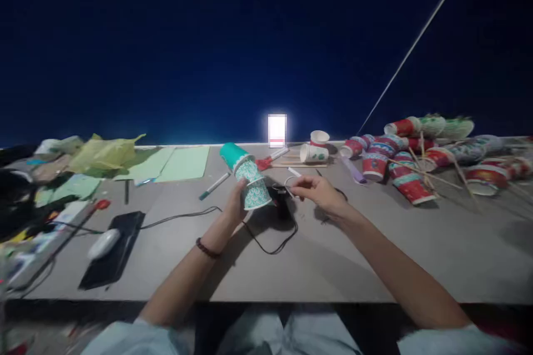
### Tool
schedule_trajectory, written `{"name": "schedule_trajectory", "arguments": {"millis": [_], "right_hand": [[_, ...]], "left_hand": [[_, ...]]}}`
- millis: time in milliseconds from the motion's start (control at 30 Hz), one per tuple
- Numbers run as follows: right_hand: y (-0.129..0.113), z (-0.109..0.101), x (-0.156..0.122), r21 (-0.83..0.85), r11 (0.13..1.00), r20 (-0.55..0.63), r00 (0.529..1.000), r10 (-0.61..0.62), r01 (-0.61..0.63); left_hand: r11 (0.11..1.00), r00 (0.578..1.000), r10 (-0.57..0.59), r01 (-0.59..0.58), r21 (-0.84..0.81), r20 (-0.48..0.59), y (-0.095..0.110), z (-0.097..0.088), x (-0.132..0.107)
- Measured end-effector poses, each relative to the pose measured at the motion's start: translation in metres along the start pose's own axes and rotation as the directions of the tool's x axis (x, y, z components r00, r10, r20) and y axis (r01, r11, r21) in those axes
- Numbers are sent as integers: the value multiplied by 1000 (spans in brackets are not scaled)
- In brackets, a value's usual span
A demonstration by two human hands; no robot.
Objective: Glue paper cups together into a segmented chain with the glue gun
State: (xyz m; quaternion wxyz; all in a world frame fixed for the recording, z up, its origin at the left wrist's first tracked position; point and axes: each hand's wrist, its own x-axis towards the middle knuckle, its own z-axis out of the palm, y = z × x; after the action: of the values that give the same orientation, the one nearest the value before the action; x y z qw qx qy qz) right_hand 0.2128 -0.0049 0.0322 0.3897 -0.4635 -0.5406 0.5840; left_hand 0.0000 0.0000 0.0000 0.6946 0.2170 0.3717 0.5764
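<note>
My left hand (237,199) is wrapped round a tilted stack of paper cups joined end to end: a plain teal cup (234,156) at the top and teal-and-white patterned cups (255,191) below it. To its right, my right hand (318,193) is closed in a pinch on a thin, pale curved strip (288,183); its material is unclear. The strip is close to the patterned cups, with a gap between that hand and the cups. Under the hands lies a dark object (283,208), partly hidden, with a black cable (275,252) looping in front of it.
Paper cups (314,152), wooden sticks (287,165) and a marker (214,186) lie behind my hands. Several red patterned cup chains (410,177) with sticks fill the right. Left are green paper (187,163), a yellow bag (104,155), a mouse (104,244) and a power strip (50,244).
</note>
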Motion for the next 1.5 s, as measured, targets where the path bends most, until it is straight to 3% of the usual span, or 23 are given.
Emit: {"name": "schedule_trajectory", "arguments": {"millis": [100,200,300,500,767,933,1200,1500], "right_hand": [[-11,19,13,118,987,-41,994,-103,108],[-19,29,20,136,970,-11,979,-204,203],[-22,29,22,63,972,44,973,-228,225],[-19,24,18,-82,954,79,956,-282,288],[-24,31,4,-377,792,107,872,-478,480],[-24,34,5,-397,754,148,847,-511,524],[-18,36,8,-422,760,169,866,-470,494],[-11,38,9,-433,756,155,867,-474,491]], "left_hand": [[1000,999,19,-18,-23,36,1,1,0],[999,993,31,-27,-37,114,2,0,2],[998,988,48,-42,-43,146,3,-2,3],[997,994,66,-63,-43,86,1,-6,5],[992,992,119,-117,-56,35,0,-6,7],[995,997,73,-72,-73,12,2,-1,3],[995,997,79,-80,-67,-19,-2,-2,4],[993,993,110,-109,-39,32,-3,-2,3]]}}
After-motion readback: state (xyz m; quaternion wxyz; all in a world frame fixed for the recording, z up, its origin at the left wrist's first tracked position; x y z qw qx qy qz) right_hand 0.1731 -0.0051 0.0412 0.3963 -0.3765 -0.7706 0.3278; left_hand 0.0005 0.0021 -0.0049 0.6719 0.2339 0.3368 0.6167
